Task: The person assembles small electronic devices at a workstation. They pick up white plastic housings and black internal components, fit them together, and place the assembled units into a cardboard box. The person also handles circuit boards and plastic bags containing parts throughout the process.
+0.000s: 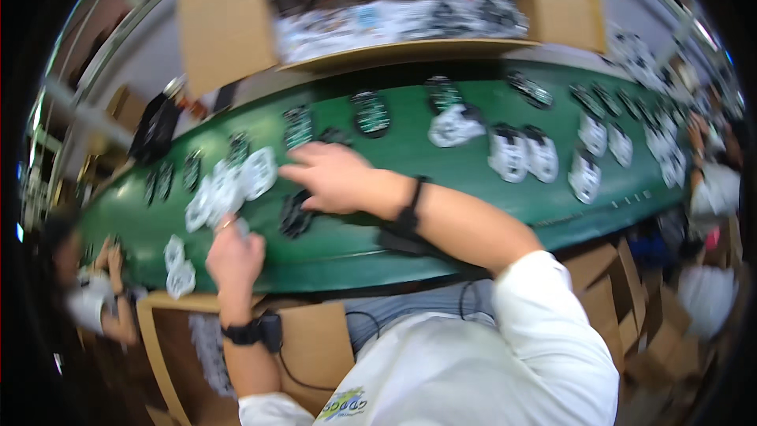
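Observation:
My left hand (235,256) is closed near the front of the green belt, with a pale sliver at its fingertips that is too blurred to name. Just beyond it lies a cluster of white, bag-like pieces (229,189). My right hand (335,177) reaches across to the left, fingers outstretched and thumb apart, holding nothing that I can see. Below its thumb is a black bundle (296,214), and another dark item (336,136) lies just beyond the knuckles. A black oval piece with a green, circuit-like face (298,126) sits behind the right fingers.
Several similar ovals, one of them (370,113), line the curved green surface (441,221). White-and-black pieces (509,154) lie to the right. An open carton (410,51) of bagged items stands at the back. Co-workers' hands (116,256) work at the far left and far right.

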Tool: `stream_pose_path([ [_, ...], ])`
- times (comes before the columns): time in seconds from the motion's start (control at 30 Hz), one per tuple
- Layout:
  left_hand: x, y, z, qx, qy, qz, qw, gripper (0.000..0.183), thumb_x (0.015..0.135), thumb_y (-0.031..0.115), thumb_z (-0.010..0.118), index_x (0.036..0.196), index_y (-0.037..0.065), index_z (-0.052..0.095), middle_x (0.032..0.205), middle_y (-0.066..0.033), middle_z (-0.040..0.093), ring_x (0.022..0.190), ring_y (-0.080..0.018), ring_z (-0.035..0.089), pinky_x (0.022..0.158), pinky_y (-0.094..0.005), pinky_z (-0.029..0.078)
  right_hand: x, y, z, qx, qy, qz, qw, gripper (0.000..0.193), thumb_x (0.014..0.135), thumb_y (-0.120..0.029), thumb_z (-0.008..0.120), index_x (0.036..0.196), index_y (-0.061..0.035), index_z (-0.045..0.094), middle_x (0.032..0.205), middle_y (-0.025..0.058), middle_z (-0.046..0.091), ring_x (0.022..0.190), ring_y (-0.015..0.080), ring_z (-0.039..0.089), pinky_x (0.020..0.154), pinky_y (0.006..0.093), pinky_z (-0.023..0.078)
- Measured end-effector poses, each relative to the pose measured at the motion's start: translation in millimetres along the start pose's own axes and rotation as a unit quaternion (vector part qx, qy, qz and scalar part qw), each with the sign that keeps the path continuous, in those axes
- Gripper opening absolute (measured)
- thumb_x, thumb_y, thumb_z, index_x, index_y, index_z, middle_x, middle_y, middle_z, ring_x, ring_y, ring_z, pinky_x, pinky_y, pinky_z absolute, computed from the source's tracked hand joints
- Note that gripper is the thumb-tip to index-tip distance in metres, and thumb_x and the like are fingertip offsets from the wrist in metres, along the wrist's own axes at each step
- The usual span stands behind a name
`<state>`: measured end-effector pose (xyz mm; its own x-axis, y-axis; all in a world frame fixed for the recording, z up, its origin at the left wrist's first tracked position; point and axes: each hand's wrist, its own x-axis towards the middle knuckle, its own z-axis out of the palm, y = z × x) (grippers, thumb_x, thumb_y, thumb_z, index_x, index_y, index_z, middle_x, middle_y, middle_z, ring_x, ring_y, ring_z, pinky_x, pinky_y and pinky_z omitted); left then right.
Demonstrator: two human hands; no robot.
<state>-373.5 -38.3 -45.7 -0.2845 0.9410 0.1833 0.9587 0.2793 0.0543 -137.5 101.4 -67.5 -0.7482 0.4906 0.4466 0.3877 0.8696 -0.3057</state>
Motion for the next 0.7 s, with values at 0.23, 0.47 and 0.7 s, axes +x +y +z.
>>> stream_pose_path([
  [0.23,-3,5,-12,-0.586,0.042,0.093,0.804,0.059,0.081,-0.008,0.049,0.139,-0.001,0.051,0.133,-0.0162,0.059,0.121,-0.0237,0.06,0.102,-0.0361,0.048,12,3,7,-0.011,0.035,0.001,0.999,0.047,0.077,-0.036,0.082,0.11,-0.006,0.068,0.105,0.0129,0.068,0.103,0.0337,0.066,0.091,0.0467,0.055],
  [0.47,-19,103,27,-0.5,-0.019,0.207,0.841,0.065,0.076,-0.009,0.051,0.14,-0.002,0.056,0.122,-0.0168,0.066,0.113,-0.0269,0.065,0.099,-0.034,0.05,-112,23,-60,-0.022,0.018,0.134,0.991,0.071,0.076,-0.038,0.085,0.132,-0.0006,0.061,0.132,0.0203,0.064,0.119,0.0389,0.062,0.101,0.0449,0.051],
  [0.7,-30,112,8,-0.491,-0.152,0.111,0.851,0.036,0.084,0.005,0.071,0.119,-0.001,0.068,0.104,-0.0139,0.069,0.094,-0.0188,0.066,0.082,-0.0301,0.052,-124,6,-60,0.045,0.029,0.165,0.985,0.067,0.085,-0.034,0.081,0.135,0.0025,0.059,0.135,0.0223,0.062,0.122,0.039,0.062,0.103,0.0441,0.051],
])
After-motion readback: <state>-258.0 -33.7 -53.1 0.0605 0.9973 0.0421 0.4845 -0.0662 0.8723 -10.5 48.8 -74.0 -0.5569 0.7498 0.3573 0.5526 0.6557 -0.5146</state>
